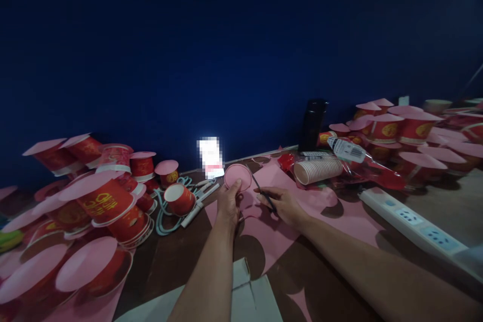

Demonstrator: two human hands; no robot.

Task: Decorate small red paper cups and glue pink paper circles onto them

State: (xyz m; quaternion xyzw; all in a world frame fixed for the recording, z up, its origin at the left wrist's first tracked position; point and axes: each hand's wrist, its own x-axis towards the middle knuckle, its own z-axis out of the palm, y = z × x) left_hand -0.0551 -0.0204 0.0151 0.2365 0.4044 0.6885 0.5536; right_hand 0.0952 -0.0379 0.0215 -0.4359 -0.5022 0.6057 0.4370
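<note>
My left hand (228, 205) pinches a round pink piece (237, 177) above cut pink paper (273, 236), my right hand (284, 206) gripping what look like dark scissors (267, 197), with many red cups (387, 131) pink-capped on both sides, an open cup (184, 201) and a cup stack (320, 170) seemingly left uncapped.

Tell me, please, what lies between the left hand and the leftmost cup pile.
The head view shows an open red cup, a pale cable and white rod-like items.
</note>
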